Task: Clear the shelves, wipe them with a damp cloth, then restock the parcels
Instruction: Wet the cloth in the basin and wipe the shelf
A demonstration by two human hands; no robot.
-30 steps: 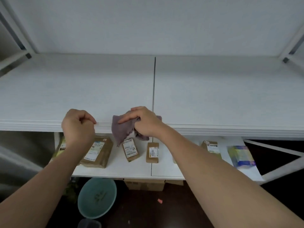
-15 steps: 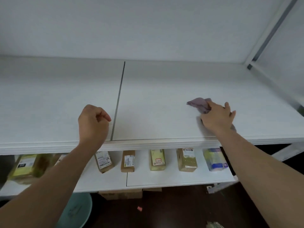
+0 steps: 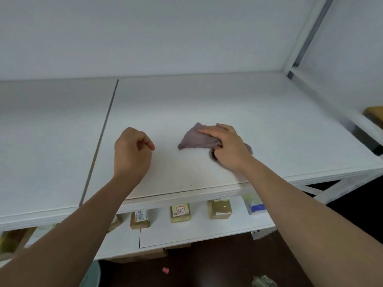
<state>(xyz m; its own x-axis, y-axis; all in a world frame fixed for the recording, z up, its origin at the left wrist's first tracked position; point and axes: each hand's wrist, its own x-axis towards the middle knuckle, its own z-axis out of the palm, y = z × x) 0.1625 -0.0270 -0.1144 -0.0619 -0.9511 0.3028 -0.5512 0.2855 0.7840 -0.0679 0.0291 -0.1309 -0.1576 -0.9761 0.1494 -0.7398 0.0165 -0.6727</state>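
Observation:
A purple-grey cloth [image 3: 196, 138] lies on the white upper shelf [image 3: 269, 125], right of the seam between its two boards. My right hand [image 3: 227, 149] presses the cloth onto the shelf, index finger stretched across it and the other fingers bunching the fabric. My left hand [image 3: 131, 154] hovers over the shelf to the left of the cloth, fingers curled, holding nothing. On the lower shelf [image 3: 186, 233] stand several small parcels, among them a brown one [image 3: 139, 219], a yellowish one [image 3: 179, 212], an olive one [image 3: 219, 209] and a pale one with blue print [image 3: 255, 205].
A dark seam [image 3: 99, 139] divides the upper shelf. A white upright and grey bracket [image 3: 294, 65] mark its back right corner. A brown object [image 3: 375, 116] sits at the far right. A teal basin [image 3: 91, 276] and cardboard [image 3: 141, 258] are on the dark floor.
My right hand has dragged the cloth leftward from near the right end of the shelf toward the middle. My view has shifted right, and my left hand stays curled and idle.

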